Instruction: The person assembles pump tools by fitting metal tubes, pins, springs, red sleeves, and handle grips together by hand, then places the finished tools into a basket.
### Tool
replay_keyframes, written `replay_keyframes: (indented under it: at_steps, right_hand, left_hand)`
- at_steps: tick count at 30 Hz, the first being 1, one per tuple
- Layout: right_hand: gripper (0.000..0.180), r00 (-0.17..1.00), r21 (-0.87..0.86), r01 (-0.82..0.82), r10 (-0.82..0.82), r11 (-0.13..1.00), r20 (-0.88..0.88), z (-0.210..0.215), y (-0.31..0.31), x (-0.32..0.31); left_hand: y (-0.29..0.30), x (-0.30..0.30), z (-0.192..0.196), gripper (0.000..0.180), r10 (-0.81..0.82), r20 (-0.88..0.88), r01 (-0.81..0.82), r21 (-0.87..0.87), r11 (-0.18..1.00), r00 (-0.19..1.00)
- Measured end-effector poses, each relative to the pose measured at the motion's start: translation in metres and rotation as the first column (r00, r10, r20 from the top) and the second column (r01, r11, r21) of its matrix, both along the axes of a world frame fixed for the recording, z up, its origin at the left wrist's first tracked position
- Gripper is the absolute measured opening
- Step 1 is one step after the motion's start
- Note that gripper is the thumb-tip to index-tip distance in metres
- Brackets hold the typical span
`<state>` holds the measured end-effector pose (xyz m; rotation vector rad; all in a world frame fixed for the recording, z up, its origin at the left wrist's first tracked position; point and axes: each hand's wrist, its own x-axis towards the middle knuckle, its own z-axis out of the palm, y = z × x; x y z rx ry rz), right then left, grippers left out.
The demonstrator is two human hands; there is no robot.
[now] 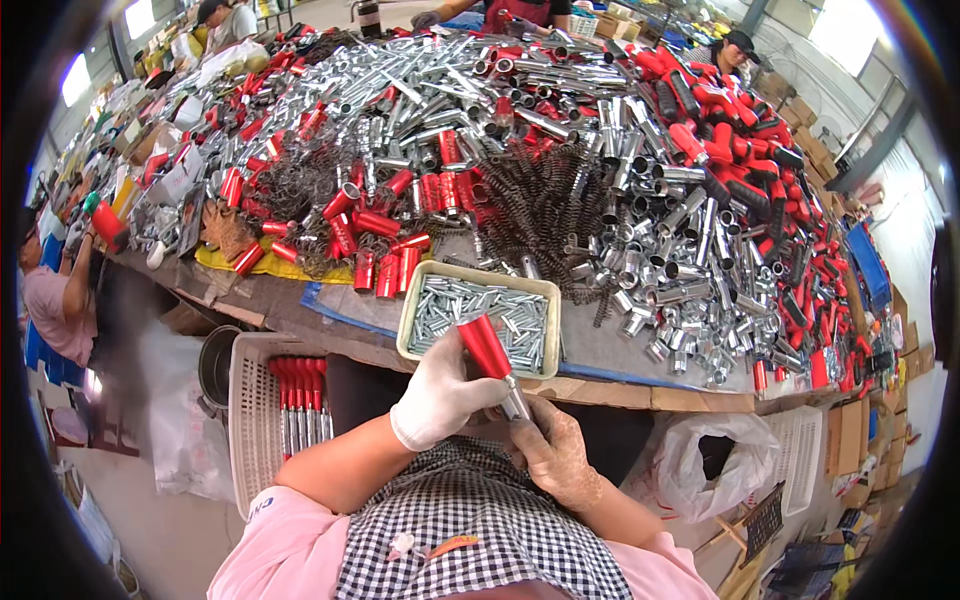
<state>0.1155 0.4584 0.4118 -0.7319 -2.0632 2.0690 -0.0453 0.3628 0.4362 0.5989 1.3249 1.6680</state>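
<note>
My left hand (440,395), in a white glove, is closed around a red metal sleeve (484,346) that tilts up and to the left. From the sleeve's lower end runs a silver metal tube (516,403), in line with it. My right hand (556,455) grips that tube near its bottom, thumb along its side; the hidden fingers cannot be seen. Just beyond my hands, a cream plastic tray (408,318) full of short silver pins (470,300) sits at the table's front edge.
Dark springs (545,205), red sleeves (386,274), chrome tubes (690,240) and red-and-black handles (745,150) heap the table. Left below, a white basket (250,400) holds several red-handled tools (300,395). A plastic-lined container (715,460) stands right. Other people work around the table.
</note>
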Motion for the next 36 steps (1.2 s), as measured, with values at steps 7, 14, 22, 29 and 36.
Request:
replay_keyframes:
  at_steps: [7, 14, 22, 29, 36]
  right_hand:
    - [0.038, 0.995, -0.037, 0.043, -0.046, 0.998, -0.092, -0.008, -0.001, -0.001]
    - [0.033, 0.993, -0.102, 0.078, -0.087, 0.992, -0.078, 0.001, -0.003, -0.001]
    - [0.034, 0.999, 0.013, 0.04, -0.04, 0.999, -0.038, 0.01, 0.006, 0.0]
    - [0.029, 0.996, 0.149, 0.029, -0.016, 0.988, -0.091, 0.007, 0.005, 0.0]
    - [0.028, 0.999, 0.088, 0.025, -0.021, 0.996, -0.043, 0.01, 0.003, 0.003]
  left_hand:
    - [0.006, 0.003, 0.004, 0.056, 0.014, 0.049, -0.015, 0.027, 1.0, 0.999]
    - [0.009, -0.005, 0.005, 0.06, -0.088, 0.134, 0.084, 0.035, 0.996, 0.987]
    - [0.005, -0.01, -0.001, 0.065, -0.092, -0.11, 0.082, -0.095, 0.992, 0.99]
    - [0.004, -0.008, 0.004, 0.061, -0.089, 0.021, 0.089, -0.002, 0.996, 0.996]
    - [-0.002, 0.0, 0.003, 0.063, -0.021, 0.017, 0.021, 0.026, 0.999, 1.0]
